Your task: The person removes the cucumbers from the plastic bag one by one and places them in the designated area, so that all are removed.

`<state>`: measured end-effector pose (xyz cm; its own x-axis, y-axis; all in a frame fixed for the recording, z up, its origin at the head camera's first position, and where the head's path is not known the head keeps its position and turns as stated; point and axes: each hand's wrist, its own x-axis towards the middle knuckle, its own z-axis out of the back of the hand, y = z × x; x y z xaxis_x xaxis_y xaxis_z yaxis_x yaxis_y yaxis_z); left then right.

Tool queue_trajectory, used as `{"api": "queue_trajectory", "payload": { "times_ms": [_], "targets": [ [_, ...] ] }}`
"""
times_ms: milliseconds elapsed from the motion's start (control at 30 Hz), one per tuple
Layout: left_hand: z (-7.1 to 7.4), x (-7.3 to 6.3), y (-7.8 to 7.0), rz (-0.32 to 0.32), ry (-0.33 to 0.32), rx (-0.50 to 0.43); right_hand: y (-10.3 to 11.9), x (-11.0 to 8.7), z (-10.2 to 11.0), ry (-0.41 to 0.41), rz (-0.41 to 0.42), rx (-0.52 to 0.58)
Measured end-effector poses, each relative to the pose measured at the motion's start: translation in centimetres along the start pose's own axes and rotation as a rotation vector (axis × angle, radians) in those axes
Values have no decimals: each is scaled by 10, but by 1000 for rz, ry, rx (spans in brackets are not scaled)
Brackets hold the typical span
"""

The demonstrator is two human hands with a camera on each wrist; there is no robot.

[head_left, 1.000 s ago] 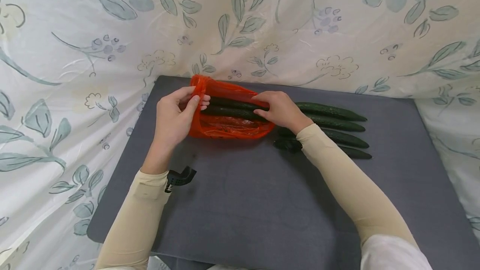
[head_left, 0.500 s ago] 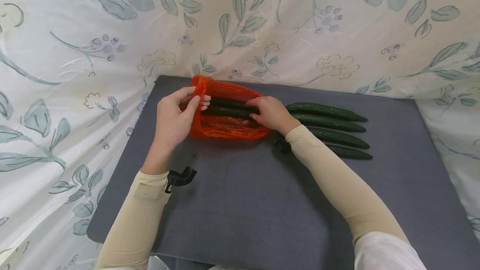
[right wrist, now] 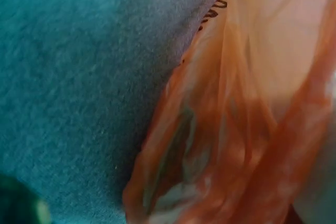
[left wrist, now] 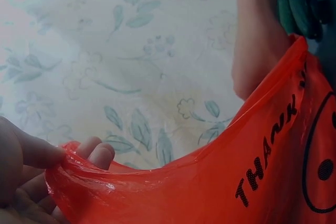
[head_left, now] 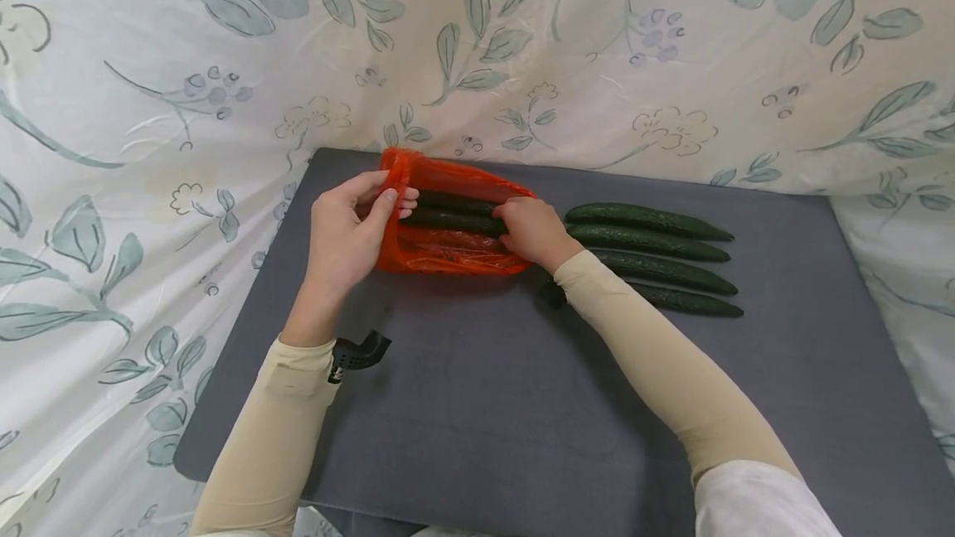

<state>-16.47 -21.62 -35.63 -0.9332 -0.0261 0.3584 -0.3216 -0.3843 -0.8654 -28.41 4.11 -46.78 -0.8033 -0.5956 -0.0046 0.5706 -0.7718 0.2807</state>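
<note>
My left hand (head_left: 346, 226) pinches the rim of a red plastic bag (head_left: 466, 261) between thumb and fingers. The bag lies on its side, its mouth spread, and in the left wrist view its wall shows printed lettering. Inside are dark green cucumbers (head_left: 455, 222), two of them visible side by side. My right hand (head_left: 533, 232) reaches into the bag's right part, its fingers curled round the right end of a cucumber; its fingertips are partly hidden. In the right wrist view, the bag's thin plastic (right wrist: 210, 145) fills the right side.
Several more cucumbers (head_left: 656, 268) lie in a row on the grey table (head_left: 485, 404), right of the bag and partly behind my right forearm. A patterned curtain (head_left: 597, 65) hangs behind the table. A black camera mount (head_left: 361, 352) sits on my left wrist.
My right hand has slid left and slightly down, further into the bag, and its fingers look more curled. My left hand stays in place, holding the rim.
</note>
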Motion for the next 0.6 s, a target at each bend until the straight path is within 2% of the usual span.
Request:
{"api": "queue_trajectory", "payload": {
  "times_ms": [167, 400, 600],
  "targets": [
    [0, 0, 0, 13, 4, 3, 5, 6, -4, -12, -8, -100],
    [-1, 0, 0, 11, 4, 1, 8, 4, -11, -10, -26, -147],
    [-4, 0, 1, 4, 7, 5, 4, 4, -20, -69, -51, -135]
  ]
}}
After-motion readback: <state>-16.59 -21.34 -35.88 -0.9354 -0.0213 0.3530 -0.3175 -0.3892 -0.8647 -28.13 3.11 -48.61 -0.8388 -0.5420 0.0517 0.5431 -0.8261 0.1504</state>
